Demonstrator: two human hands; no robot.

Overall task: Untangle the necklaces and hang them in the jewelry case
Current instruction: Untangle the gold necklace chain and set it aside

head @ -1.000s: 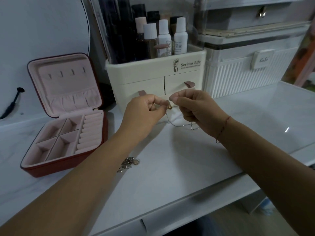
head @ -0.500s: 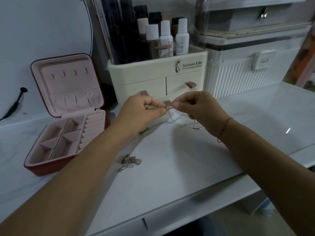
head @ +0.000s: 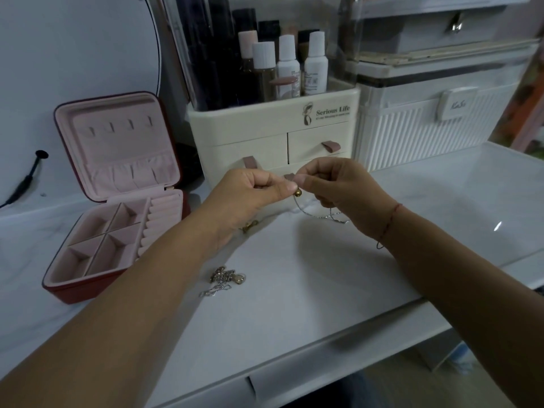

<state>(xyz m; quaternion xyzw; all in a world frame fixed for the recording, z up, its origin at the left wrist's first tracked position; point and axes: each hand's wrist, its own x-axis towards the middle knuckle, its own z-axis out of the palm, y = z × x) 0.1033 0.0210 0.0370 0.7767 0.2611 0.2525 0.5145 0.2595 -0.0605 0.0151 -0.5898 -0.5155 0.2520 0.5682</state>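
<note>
Surface: white marble-look vanity top (head: 338,275), with a cream cosmetic organiser (head: 265,134) and a ribbed white box (head: 426,134) along the back.

Item 1: jewelry case (head: 73,293), red outside and pink inside, open at my left. The lid hooks (head: 120,125) are all bare, and I see nothing in the compartments.

Item 2: silver chain (head: 321,214) with a gold bead (head: 298,193), held up in front of the organiser. My left hand (head: 247,195) and right hand (head: 338,189) are both curled, each pinching the chain close to the bead. Its slack trails to the tabletop under my right hand.

Item 3: tangled clump of necklaces (head: 225,279), lying untouched beside my left forearm. A small gold piece (head: 250,225) lies below my left hand; I cannot tell what it belongs to.

Status, as I judge it: early. Nothing is hung, one chain is being worked on, and the clump is yet to be sorted.
</note>
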